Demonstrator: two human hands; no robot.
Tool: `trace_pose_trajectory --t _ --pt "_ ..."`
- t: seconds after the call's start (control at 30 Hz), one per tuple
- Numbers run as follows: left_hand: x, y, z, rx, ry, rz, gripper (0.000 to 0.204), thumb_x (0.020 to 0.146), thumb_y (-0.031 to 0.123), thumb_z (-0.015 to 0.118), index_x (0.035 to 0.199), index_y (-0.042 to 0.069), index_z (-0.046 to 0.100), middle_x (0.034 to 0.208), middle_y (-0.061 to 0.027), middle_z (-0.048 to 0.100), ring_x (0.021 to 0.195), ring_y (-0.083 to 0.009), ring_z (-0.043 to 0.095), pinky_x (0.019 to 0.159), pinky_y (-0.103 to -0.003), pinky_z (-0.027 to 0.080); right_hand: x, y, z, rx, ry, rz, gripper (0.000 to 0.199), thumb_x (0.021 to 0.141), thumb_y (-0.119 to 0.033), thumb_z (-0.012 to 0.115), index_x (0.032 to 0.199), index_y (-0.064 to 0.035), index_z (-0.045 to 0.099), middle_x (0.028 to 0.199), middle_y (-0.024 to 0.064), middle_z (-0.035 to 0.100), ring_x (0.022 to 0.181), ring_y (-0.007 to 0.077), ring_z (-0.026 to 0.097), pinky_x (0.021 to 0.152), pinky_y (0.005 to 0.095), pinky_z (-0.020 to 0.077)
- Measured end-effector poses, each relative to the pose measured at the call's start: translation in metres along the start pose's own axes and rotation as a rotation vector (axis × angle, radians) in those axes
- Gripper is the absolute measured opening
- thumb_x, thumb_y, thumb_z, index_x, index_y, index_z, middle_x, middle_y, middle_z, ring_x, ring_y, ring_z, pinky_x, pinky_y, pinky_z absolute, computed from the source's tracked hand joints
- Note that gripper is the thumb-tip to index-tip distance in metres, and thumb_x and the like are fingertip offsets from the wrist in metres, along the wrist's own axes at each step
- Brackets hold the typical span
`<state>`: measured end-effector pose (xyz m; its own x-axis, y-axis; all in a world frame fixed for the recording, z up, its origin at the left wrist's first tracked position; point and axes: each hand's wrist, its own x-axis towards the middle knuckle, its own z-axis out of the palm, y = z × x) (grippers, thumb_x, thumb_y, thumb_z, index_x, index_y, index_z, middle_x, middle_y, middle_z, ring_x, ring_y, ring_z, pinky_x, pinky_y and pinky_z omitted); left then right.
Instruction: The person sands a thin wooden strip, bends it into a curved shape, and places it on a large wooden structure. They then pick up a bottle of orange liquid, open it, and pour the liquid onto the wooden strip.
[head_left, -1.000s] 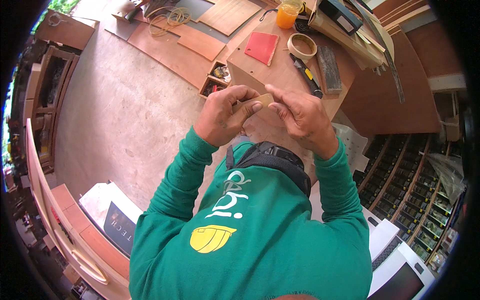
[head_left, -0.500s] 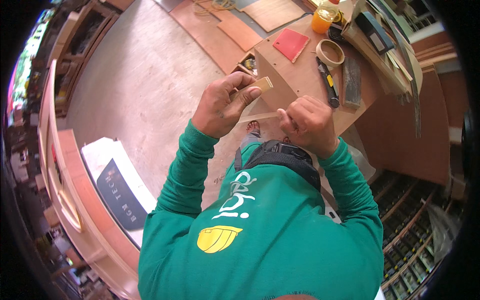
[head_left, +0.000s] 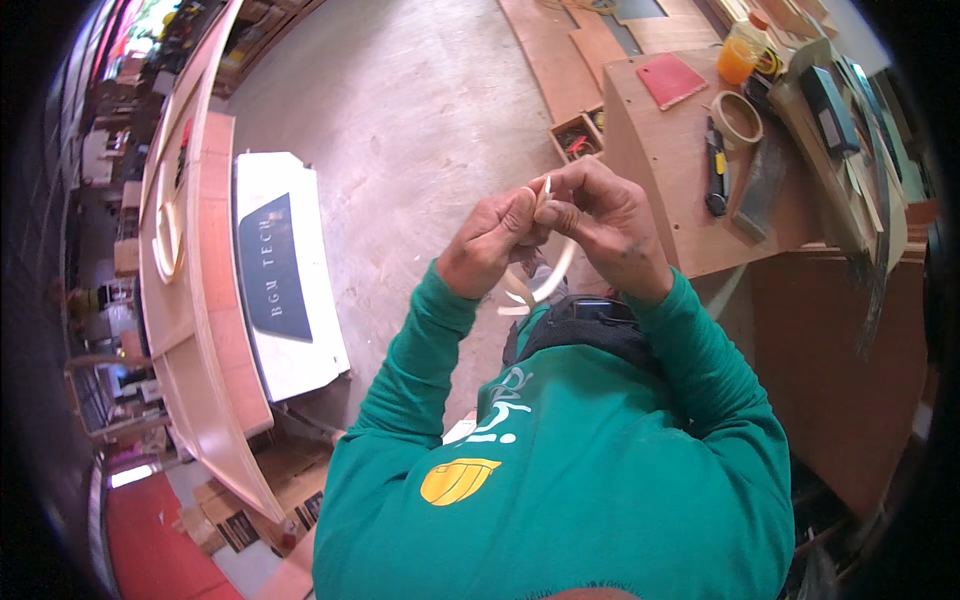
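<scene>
Fingertip work on a pale, flexible strip [head_left: 562, 272], head view. The left hand [head_left: 492, 238] is drawn in to a narrow pinch, thumb uppermost; the right hand [head_left: 606, 222] meets it, thumb and forefinger close together beside a small pale tip [head_left: 547, 189]. The strip hangs in a curl below the joined fingers, in front of the green sweatshirt [head_left: 560, 450]. The step in hand appears to be manipulating one end of the strip; the next move seems to call for a light, steady pinch, since so limp a piece probably twists easily.

To the right, a wooden worktop [head_left: 645, 135] bears a roll of tape [head_left: 755, 104], a black-and-yellow cutter [head_left: 716, 172], a dark bar [head_left: 762, 190] and a red sheet [head_left: 670, 80]. A white unit with a dark panel [head_left: 277, 268] stands at left, well apart from the hands.

The fingers conceal whatever lies between them; whether the tip belongs to the strip cannot be told. The strip's lower portion is blurred, and the lens rim darkens the outermost objects.
</scene>
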<state>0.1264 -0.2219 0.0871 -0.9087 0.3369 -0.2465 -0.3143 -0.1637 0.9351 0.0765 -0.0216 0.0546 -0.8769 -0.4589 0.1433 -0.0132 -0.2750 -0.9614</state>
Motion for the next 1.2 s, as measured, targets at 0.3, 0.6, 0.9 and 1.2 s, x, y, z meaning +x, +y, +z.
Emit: trace_pose_trajectory --t 0.3,0.6,0.9,1.2 --pt "-0.020 -0.010 -0.006 0.182 0.489 0.387 0.059 0.120 0.050 0.038 0.121 -0.001 0.066 0.099 -0.0099 0.070 0.095 -0.0174 0.068 0.089 -0.035 0.057 0.058 -0.025 0.060 -0.001 -0.117 0.133 0.034 0.101 -0.028 0.082 0.100 0.0040 0.073 0.083 0.0054 0.070 0.074 0.0092 0.067 0.062 0.0257 0.0599" --pt "-0.058 -0.008 -0.063 0.174 0.662 0.245 0.051 0.117 0.045 0.055 0.108 -0.003 0.069 0.075 -0.0064 0.066 0.058 -0.0125 0.063 0.054 -0.027 0.051 0.085 0.029 0.123 0.162 -0.098 0.081 0.029 0.104 -0.019 0.080 0.113 0.0068 0.071 0.090 0.0055 0.072 0.081 0.0108 0.069 0.068 0.0254 0.0576" --pt "-0.095 -0.017 -0.099 0.422 0.688 0.238 0.038 0.116 0.034 0.061 0.102 0.000 0.073 0.068 -0.0046 0.067 0.060 -0.0105 0.063 0.056 -0.030 0.050 0.080 0.039 0.162 0.088 -0.068 0.100 0.026 0.106 -0.023 0.075 0.112 0.0025 0.075 0.091 0.0051 0.075 0.079 0.0096 0.068 0.070 0.0260 0.0573" --pt "-0.119 -0.023 -0.110 0.506 0.569 0.271 0.032 0.114 0.028 0.063 0.098 0.003 0.072 0.065 -0.0002 0.059 0.059 -0.0083 0.054 0.056 -0.030 0.044 0.080 0.073 0.156 0.222 0.221 0.333 0.029 0.104 -0.024 0.070 0.112 0.0030 0.075 0.088 0.0058 0.076 0.067 0.0120 0.066 0.063 0.0287 0.0556"
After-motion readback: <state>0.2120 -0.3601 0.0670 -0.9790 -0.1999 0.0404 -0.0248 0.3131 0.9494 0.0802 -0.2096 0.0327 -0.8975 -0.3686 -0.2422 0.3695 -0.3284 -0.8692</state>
